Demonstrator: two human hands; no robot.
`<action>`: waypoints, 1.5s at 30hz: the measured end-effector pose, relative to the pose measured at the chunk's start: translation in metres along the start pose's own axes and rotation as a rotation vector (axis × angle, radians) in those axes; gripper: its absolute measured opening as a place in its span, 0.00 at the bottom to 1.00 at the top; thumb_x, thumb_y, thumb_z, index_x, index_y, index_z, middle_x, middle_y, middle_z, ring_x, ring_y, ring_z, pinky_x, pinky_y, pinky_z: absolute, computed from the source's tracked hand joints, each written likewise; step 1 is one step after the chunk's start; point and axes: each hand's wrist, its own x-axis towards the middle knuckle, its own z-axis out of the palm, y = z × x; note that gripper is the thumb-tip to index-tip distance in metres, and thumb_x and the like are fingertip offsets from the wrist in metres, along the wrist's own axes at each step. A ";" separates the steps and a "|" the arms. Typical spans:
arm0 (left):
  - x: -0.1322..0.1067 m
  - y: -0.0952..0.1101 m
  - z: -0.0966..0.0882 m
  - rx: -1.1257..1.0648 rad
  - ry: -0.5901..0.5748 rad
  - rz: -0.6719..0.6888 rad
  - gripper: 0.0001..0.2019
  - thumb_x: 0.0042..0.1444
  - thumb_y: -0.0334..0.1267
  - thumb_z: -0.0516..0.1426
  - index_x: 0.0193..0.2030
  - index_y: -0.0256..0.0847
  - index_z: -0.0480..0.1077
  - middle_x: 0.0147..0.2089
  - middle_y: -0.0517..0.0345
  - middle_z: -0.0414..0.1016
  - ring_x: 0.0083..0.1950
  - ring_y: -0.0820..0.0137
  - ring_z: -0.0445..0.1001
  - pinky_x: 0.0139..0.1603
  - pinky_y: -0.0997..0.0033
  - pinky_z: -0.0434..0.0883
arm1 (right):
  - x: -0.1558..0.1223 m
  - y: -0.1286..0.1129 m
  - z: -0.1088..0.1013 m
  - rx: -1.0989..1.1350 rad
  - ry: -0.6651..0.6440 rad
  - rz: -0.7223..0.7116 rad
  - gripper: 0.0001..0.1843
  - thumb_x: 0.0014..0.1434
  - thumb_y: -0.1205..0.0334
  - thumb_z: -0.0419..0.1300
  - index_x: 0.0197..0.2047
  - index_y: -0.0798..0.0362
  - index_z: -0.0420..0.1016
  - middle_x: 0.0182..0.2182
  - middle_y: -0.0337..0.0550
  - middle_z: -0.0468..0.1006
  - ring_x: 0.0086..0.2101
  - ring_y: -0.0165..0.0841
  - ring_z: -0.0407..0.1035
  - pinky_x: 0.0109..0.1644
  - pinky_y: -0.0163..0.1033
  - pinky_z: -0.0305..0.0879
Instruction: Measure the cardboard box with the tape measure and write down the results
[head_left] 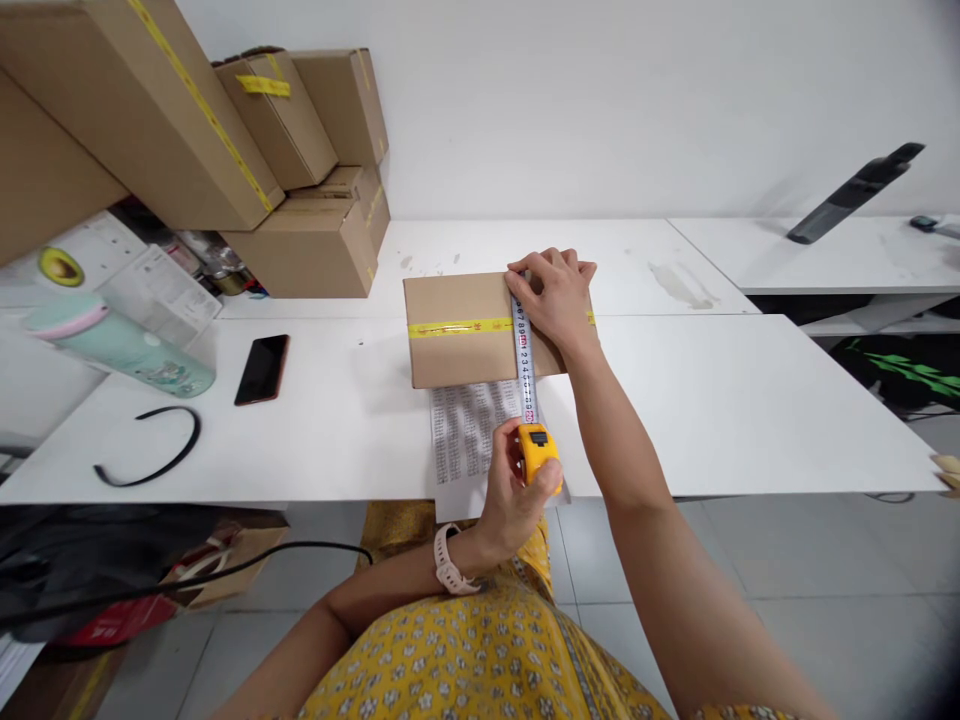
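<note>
Near the centre of the frame, a brown rectangular cardboard box (465,360) with yellow printed packing tape across it lay on a long white desk (720,400). The right hand (553,298) came in over the box's right part, its thumb and index finger gripping the far stretch of a silvery steel blade with printed numerals (524,355) at the far edge, the other fingers bent over the cardboard. That grip probably kept the strip from slipping or springing back; the blade's very tip was hidden beneath the fingers.

Below, the left hand (511,495) was closed around the yellow plastic tape-measure case (538,455), thumb on its near side. Held just beyond the box's near edge, the case seemed placed there to keep the blade taut and straight over the cardboard, numerals facing up for reading.

A white paper sheet of small black print (480,440) showed from the box's near side and ran past the desk's front edge, perhaps left there to be consulted. At the left of the frame, a black-screened phone (262,370), a mint-green bottle (139,350) and a thin black curved band (196,435) lay well apart from the hands.
</note>
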 end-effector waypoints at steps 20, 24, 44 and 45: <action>0.009 0.048 -0.085 0.196 0.388 0.646 0.29 0.53 0.56 0.65 0.58 0.49 0.65 0.51 0.53 0.76 0.49 0.61 0.79 0.43 0.63 0.77 | -0.006 0.015 0.010 0.039 0.148 0.134 0.31 0.73 0.40 0.36 0.57 0.46 0.74 0.50 0.53 0.76 0.55 0.48 0.65 0.62 0.61 0.54; 0.037 0.058 -0.101 0.121 0.542 0.522 0.22 0.51 0.54 0.63 0.49 0.45 0.68 0.46 0.55 0.76 0.46 0.64 0.77 0.44 0.66 0.73 | -0.018 0.021 0.010 0.061 0.217 0.269 0.31 0.71 0.38 0.42 0.64 0.46 0.67 0.58 0.58 0.70 0.58 0.52 0.63 0.60 0.64 0.58; 0.116 0.051 -0.169 0.060 0.570 0.554 0.27 0.48 0.54 0.66 0.48 0.43 0.63 0.47 0.56 0.70 0.44 0.68 0.74 0.42 0.69 0.73 | -0.063 -0.019 0.064 0.264 0.331 0.286 0.23 0.71 0.45 0.50 0.60 0.48 0.68 0.58 0.56 0.63 0.64 0.46 0.59 0.66 0.61 0.61; 0.118 0.046 -0.173 0.070 0.586 0.543 0.27 0.48 0.53 0.66 0.48 0.42 0.63 0.46 0.56 0.70 0.43 0.69 0.73 0.41 0.69 0.72 | -0.064 -0.017 0.072 0.269 0.326 0.289 0.22 0.70 0.44 0.50 0.59 0.48 0.68 0.58 0.56 0.64 0.63 0.45 0.59 0.67 0.60 0.61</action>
